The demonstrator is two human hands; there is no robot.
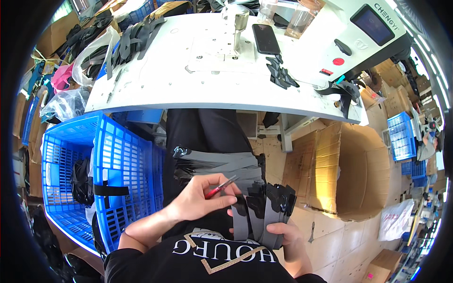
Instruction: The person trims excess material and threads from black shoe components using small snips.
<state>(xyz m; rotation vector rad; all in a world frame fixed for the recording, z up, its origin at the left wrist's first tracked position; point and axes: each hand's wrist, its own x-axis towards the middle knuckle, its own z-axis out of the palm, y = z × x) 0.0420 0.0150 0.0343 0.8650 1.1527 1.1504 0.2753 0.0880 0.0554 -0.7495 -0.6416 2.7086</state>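
Observation:
My left hand [196,200] is closed around a small red-handled tool [218,189] with a thin dark metal tip. I cannot make out whether it is snips or tweezers. Beside it, my right hand [286,232] grips a fanned bundle of grey straps with black ends [272,214], held upright against my black shirt. The left fingertips are close to the bundle's left edge, and I cannot tell if they touch it. Across my lap lies a thick pile of long grey straps [217,160], with shiny black ends to either side.
Ahead is a white machine table [160,85] carrying a phone [266,39], black strap pieces [281,75] and a machine head with a screen [372,24]. Blue crates [127,174] stand at my left, an open cardboard box [325,170] at my right.

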